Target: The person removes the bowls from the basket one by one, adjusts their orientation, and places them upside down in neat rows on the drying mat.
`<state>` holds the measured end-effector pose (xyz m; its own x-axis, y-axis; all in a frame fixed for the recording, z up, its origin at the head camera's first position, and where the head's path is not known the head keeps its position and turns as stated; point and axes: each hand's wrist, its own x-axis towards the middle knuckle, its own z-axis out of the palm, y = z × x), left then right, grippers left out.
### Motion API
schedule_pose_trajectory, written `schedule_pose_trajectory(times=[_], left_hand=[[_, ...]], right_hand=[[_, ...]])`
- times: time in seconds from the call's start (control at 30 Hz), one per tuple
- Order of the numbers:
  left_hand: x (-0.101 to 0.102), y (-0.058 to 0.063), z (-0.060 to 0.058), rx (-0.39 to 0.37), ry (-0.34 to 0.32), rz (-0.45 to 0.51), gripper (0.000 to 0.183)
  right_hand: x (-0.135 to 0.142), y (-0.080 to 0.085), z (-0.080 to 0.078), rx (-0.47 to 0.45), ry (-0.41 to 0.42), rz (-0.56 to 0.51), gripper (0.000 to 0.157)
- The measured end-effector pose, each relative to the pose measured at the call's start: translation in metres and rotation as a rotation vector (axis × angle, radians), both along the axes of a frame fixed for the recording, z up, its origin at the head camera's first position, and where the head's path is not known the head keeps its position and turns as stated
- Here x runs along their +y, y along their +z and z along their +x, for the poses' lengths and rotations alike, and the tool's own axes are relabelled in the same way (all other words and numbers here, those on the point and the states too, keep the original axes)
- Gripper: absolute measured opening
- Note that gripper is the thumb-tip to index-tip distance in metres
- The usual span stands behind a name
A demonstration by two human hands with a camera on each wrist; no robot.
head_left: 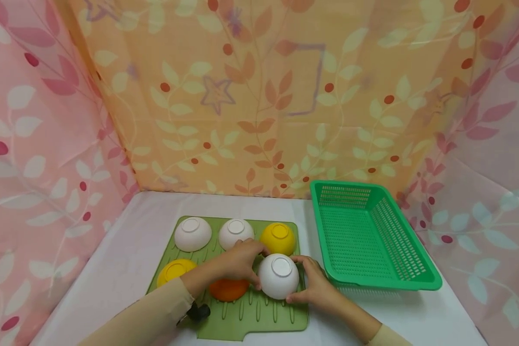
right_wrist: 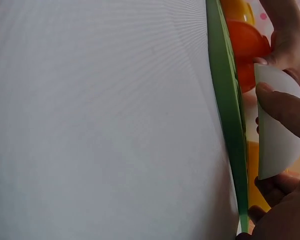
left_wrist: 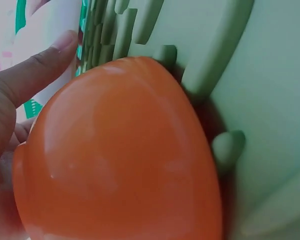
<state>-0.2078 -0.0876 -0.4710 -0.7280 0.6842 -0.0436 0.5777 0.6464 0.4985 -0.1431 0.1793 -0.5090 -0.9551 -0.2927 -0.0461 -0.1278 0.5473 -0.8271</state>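
Note:
A white bowl is upside down, its rim close over the front right of the green drying mat. My left hand holds its left side, thumb on the wall. On the opposite side, my right hand grips it between thumb and fingers; the right wrist view shows the white bowl tipped on edge within this grasp. Below my left hand lies an upturned orange bowl, partly covered by that hand. This orange bowl fills much of the left wrist view, against the mat's ridges.
Along the mat's back row stand upturned bowls: a white one, another white one and a yellow one. A second yellow bowl is at front left, partly behind my left forearm. A green basket stands at right.

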Motion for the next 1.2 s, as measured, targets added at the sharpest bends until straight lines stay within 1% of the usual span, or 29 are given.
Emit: schedule_pose_trajectory(times=[0.17, 0.23, 0.4, 0.47, 0.53, 0.73, 0.9, 1.03, 1.1, 1.2], left_hand=[[0.003, -0.001, -0.001, -0.001, 0.000, -0.037, 0.071], [0.003, -0.002, -0.001, -0.002, 0.001, -0.058, 0.071], [0.005, -0.005, -0.001, 0.012, 0.011, -0.150, 0.073], [0.005, -0.006, 0.000, 0.023, 0.012, -0.180, 0.074], [0.006, -0.007, 0.001, 0.034, 0.007, -0.192, 0.074], [0.006, -0.005, 0.002, 0.042, 0.001, -0.189, 0.076], [0.006, -0.004, 0.002, 0.040, 0.003, -0.182, 0.075], [0.003, -0.003, 0.004, 0.036, 0.000, -0.151, 0.073], [0.001, -0.001, 0.005, 0.047, -0.005, -0.133, 0.073], [-0.003, 0.002, 0.007, 0.078, -0.008, -0.107, 0.073]], right_hand=[[0.001, -0.003, -0.003, 0.012, 0.008, 0.047, 0.098], [0.001, -0.005, -0.003, 0.033, 0.019, 0.069, 0.097], [0.000, -0.008, -0.006, 0.115, 0.071, 0.107, 0.093], [-0.001, -0.009, -0.006, 0.134, 0.082, 0.120, 0.093], [-0.002, -0.009, -0.005, 0.134, 0.082, 0.137, 0.094], [-0.001, -0.007, -0.003, 0.123, 0.089, 0.156, 0.094], [0.002, -0.005, -0.004, 0.131, 0.115, 0.151, 0.094], [0.004, -0.005, 0.000, 0.140, 0.120, 0.148, 0.093], [0.004, -0.003, 0.003, 0.163, 0.119, 0.148, 0.092], [0.001, 0.003, 0.008, 0.241, 0.125, 0.179, 0.087]])
